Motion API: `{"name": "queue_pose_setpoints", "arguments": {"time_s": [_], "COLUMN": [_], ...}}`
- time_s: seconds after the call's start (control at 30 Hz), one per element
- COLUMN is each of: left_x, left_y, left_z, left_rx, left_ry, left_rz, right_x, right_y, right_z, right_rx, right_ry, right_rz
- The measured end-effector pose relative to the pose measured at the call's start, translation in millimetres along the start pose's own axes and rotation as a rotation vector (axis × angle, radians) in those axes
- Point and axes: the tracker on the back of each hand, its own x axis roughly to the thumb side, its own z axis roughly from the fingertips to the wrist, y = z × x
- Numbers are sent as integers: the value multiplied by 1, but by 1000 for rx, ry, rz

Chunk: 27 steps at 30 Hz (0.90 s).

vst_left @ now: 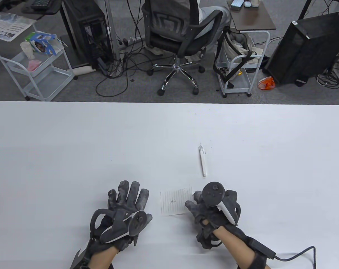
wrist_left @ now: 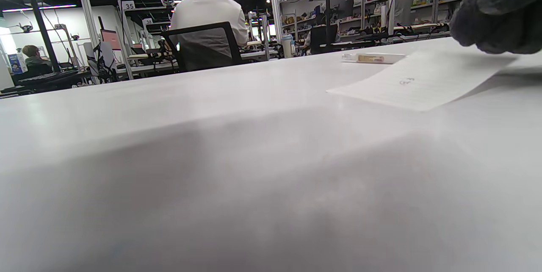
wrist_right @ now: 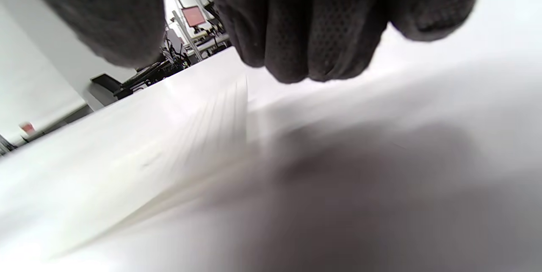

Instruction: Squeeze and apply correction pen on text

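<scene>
The white counter point(vst_left: 74, 145) fills the lower part of the table view, and everything the task needs sits toward its 6 o'clock edge. Largest on it are the two gloved hands. The left hand point(vst_left: 124, 213) lies palm down at about 7 o'clock, its fingers point(vst_left: 131, 193) spread flat on the counter and holding nothing. The right hand point(vst_left: 214, 210) sits at about 5 o'clock, its fingers point(wrist_right: 305, 30) curled together in a loose bunch; they seem to rest on or just above the right edge of the paper, though contact is hard to confirm, and they grip nothing.

Between the hands lies the small lined paper point(vst_left: 176, 202), with a tiny mark of text point(vst_left: 173, 201) near its middle. The correction pen point(vst_left: 203, 161) lies free on the counter at the paper's 1 o'clock, just beyond the right hand's 12 o'clock, running roughly 12 to 6.

The step in hand looks like the reach for the pen; nothing has been applied yet. To do it well, the right hand should go forward and take the barrel near its middle, where squeezing works, leaving the tip free. The left hand would do best sliding to 3 o'clock to press the paper's near-left corner so the sheet cannot skid. Then tip down on the text, gentle squeeze, short strokes.
</scene>
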Motion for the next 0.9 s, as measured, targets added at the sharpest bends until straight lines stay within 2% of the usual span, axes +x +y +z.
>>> {"name": "queue_pose_setpoints", "arguments": {"time_s": [0.07, 0.2, 0.27, 0.37, 0.53, 0.73, 0.9], "left_x": [0, 0, 0, 0, -1, -2, -3], "left_y": [0, 0, 0, 0, 0, 1, 0], "left_z": [0, 0, 0, 0, 0, 1, 1], "left_rx": [2, 8, 7, 6, 14, 23, 16], "left_ry": [0, -2, -2, 0, 0, 0, 1], "left_rz": [1, 1, 2, 4, 5, 8, 13], "right_x": [2, 3, 5, 11, 25, 34, 30], "right_y": [-6, -21, -31, -45, -59, -51, -28], "right_z": [3, 5, 2, -10, -42, -86, -112], "right_rx": [-60, -134, -209, -331, -425, -391, -273], "right_ry": [-11, -20, -19, 2, 39, 83, 151], "right_rz": [75, 84, 138, 289, 412, 524, 463]}}
